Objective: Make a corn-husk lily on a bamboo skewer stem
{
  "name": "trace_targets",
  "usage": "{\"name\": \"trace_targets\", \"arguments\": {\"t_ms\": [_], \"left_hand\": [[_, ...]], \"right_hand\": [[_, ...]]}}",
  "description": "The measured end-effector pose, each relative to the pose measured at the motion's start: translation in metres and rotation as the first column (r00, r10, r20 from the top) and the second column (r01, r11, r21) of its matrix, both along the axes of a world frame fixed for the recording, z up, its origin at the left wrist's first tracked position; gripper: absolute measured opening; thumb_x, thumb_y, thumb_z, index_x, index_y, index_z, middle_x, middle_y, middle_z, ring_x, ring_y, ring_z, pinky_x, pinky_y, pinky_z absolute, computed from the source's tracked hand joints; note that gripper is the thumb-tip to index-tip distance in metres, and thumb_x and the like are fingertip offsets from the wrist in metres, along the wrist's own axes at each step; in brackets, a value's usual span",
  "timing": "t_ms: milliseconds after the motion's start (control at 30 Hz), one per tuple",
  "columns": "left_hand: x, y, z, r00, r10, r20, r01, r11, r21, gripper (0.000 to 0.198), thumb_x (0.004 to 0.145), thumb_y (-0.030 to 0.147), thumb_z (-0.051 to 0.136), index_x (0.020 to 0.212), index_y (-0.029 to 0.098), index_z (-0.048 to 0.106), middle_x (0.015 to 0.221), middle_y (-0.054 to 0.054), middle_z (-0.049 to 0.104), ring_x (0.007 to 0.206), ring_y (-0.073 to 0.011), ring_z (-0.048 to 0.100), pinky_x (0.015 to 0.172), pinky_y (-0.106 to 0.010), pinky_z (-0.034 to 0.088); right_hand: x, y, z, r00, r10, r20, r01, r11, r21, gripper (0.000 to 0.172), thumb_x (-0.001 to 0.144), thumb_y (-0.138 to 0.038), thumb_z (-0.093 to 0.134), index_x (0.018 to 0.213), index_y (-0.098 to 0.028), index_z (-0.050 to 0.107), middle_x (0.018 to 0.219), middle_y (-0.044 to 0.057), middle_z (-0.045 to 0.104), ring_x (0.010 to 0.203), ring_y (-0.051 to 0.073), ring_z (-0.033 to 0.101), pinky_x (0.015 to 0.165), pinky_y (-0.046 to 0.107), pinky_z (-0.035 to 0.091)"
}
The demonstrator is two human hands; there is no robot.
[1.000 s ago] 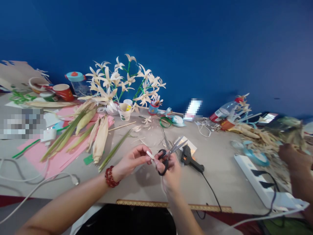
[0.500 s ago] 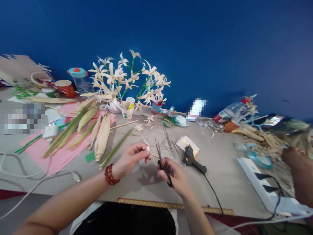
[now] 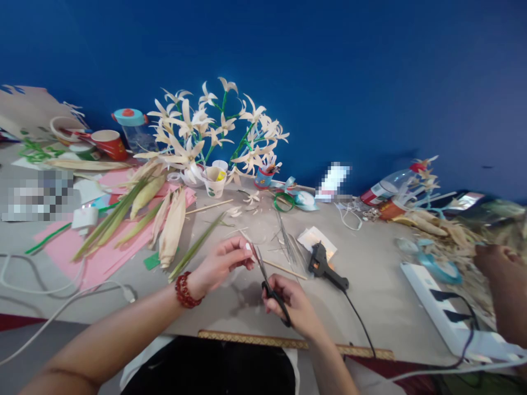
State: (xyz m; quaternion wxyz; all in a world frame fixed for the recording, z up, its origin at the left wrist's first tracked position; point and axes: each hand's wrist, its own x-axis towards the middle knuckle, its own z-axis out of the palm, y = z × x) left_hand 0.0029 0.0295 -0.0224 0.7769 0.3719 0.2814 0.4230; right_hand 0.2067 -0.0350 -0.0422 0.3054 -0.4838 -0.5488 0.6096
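Head cam: blk-handled scissors point(image 3: 268, 287), slim

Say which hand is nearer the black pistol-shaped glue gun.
Right. The right hand, holding black-handled metal scissors, is just left of the glue gun; the left hand is farther left, beyond the scissors.

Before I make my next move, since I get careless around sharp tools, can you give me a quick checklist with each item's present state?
1. Scissors gripped in the right hand: ok.
2. Blades well away from the left hand: not ok, they point up right beside its fingertips.
3. Left hand's pinch secure: cannot tell, only a bit of white shows there.
4. Glue gun apart from both hands: ok, it lies on the table.
5. Glue gun cool: cannot tell.
6. Other person's hand clear of the scissors: ok, far right.
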Motion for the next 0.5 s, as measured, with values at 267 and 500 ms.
{"name": "trace_targets", "arguments": {"t_ms": [267, 500], "left_hand": [[0.0007, 0.0004, -0.0022, 0.999, 0.039, -0.037, -0.038, 0.998, 0.04, 0.022, 0.079, 0.03, 0.074, 0.077, 0.014, 0.058, 0.074, -0.001, 0.063, 0.066, -0.012, 0.059, 0.066, -0.025, 0.047], [-0.0017, -0.0009, -0.0024, 0.994, 0.024, -0.111, -0.001, 0.979, 0.202, 0.022, 0.085, 0.034, 0.068, 0.08, 0.014, 0.062, 0.075, -0.003, 0.063, 0.068, -0.0136, 0.058, 0.071, -0.028, 0.046]], "right_hand": [[-0.0009, 0.0008, 0.0042, 1.0, -0.011, 0.021, 0.011, 1.0, 0.001, 0.055, 0.066, -0.069, 0.072, 0.07, -0.02, 0.049, 0.067, -0.001, 0.055, 0.057, 0.013, 0.05, 0.054, 0.024, 0.039], [0.0059, 0.0084, 0.0098, 0.997, -0.027, 0.077, 0.023, 0.999, 0.041, 0.053, 0.068, -0.069, 0.07, 0.072, -0.02, 0.049, 0.067, -0.001, 0.055, 0.057, 0.013, 0.047, 0.054, 0.025, 0.037]]}}
